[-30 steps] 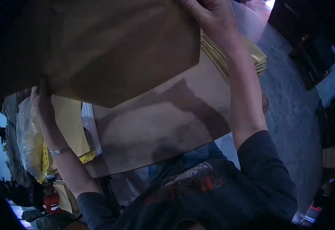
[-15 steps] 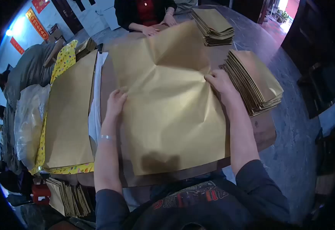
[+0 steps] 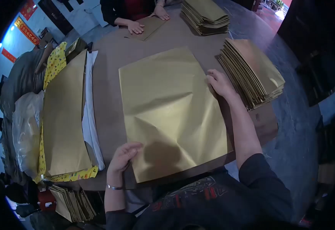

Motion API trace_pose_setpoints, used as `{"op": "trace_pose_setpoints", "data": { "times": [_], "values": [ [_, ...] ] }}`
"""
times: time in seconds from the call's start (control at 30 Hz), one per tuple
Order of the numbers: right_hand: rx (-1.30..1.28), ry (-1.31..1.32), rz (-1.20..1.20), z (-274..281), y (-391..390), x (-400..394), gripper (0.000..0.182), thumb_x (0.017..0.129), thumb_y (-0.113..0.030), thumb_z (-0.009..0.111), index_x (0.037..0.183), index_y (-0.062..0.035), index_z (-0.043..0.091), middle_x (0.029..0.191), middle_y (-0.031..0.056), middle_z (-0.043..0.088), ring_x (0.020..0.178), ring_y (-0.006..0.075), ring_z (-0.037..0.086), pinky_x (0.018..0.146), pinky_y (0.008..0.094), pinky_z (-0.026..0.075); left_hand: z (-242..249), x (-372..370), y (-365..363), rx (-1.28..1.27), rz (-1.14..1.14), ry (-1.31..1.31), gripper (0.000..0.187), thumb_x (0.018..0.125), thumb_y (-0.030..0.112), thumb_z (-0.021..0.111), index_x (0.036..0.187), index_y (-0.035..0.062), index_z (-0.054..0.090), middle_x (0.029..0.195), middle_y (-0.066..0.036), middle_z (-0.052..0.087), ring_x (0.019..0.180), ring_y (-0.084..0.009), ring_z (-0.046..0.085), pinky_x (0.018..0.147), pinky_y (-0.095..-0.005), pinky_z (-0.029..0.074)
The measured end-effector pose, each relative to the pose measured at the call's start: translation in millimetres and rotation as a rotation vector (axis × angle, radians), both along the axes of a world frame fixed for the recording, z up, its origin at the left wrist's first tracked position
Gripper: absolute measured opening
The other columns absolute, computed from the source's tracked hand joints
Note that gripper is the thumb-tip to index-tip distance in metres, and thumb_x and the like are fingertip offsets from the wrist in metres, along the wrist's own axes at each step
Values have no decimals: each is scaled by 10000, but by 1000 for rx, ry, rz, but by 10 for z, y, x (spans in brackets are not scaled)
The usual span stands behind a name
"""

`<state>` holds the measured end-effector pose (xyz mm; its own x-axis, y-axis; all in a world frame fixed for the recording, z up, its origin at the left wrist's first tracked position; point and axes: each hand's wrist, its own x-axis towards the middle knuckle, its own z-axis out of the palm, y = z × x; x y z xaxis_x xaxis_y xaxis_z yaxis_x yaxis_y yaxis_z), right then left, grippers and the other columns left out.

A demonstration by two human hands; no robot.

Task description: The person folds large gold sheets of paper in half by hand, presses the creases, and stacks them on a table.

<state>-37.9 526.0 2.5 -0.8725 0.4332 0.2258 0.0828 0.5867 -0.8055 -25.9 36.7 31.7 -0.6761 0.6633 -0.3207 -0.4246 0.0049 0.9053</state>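
At the edges of a creased, gold-brown rectangular paper sheet (image 3: 175,111), spread on the brown worktop (image 3: 107,88), left hand (image 3: 122,158) (lower) and right hand (image 3: 222,84) (upper) are set, fingers curled; gripping cannot be told. Positioning is judged in hand; careful smoothing seems called for.

Four hands share one table (image 3: 108,96): one person's left hand (image 3: 124,157) and right hand (image 3: 221,84), and a co-worker's two hands (image 3: 136,27) (image 3: 161,12). Also in view: one large gold sheet (image 3: 171,115), two tall paper stacks (image 3: 254,71) (image 3: 206,17) at right, one clear plastic bag (image 3: 27,130), one bracelet (image 3: 114,187) and three red wall hangings (image 3: 28,10) (image 3: 29,30) (image 3: 8,55).
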Motion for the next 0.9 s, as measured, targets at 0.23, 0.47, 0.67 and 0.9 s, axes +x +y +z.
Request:
{"op": "trace_pose_setpoints", "data": {
  "times": [0.23,0.47,0.67,0.9],
  "values": [
    [664,-77,145,162,-41,1064,591,796,-180,732,1321,-28,506,1182,170,596,1173,338,533,967,425,453,560,75,318,344,317,-178,395,960,147,589,1286,-54,494,1217,-188,613,1069,-253,645,914,-351,548],
    [489,-112,245,61,-186,1155,859,779,-268,762,1488,-76,316,1488,202,360,1438,362,256,1177,454,251,865,164,499,353,460,40,408,1028,165,452,1392,-13,405,1305,-170,560,1147,-275,600,975,-374,511],
    [20,-51,459,86,-399,729,529,943,-171,528,1462,-188,426,1558,103,325,1477,329,198,1199,482,181,840,165,430,192,558,297,480,1025,225,488,1415,-45,413,1390,-160,512,1232,-246,545,1042,-360,445],
    [177,-39,695,-50,-239,903,334,884,-179,579,1199,-126,674,1265,86,651,1321,328,492,1147,524,276,532,133,-389,303,482,-376,991,761,145,815,1529,12,203,1425,-165,491,1279,-304,510,1062,-396,406]
  ]
}}
